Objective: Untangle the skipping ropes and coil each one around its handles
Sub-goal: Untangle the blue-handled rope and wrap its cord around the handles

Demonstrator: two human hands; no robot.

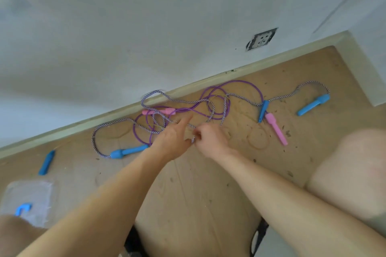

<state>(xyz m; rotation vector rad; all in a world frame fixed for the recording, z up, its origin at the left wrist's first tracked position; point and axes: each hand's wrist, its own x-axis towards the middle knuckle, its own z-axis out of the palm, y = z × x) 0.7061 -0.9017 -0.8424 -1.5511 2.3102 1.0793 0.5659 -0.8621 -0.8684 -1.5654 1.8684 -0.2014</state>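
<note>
Head view: the right hand (211, 139) pinches the striped rope (117, 121); the left hand (171, 142), fingers extended, rests among the purple rope (246, 84) loops at twelve o'clock. Best lift the striped strand free slowly, avoiding tightening crossings.

I see both forearms stretched forward; my left hand (171, 140) has its fingers extended, my right hand (211, 139) seemingly curled in a pinch.

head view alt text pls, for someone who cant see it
Two bare hands work at a tangle of skipping ropes on a wooden floor by a white wall: the right hand pinches the striped rope, the left hand reaches into the purple rope. Blue handles and pink handles lie around.
</note>
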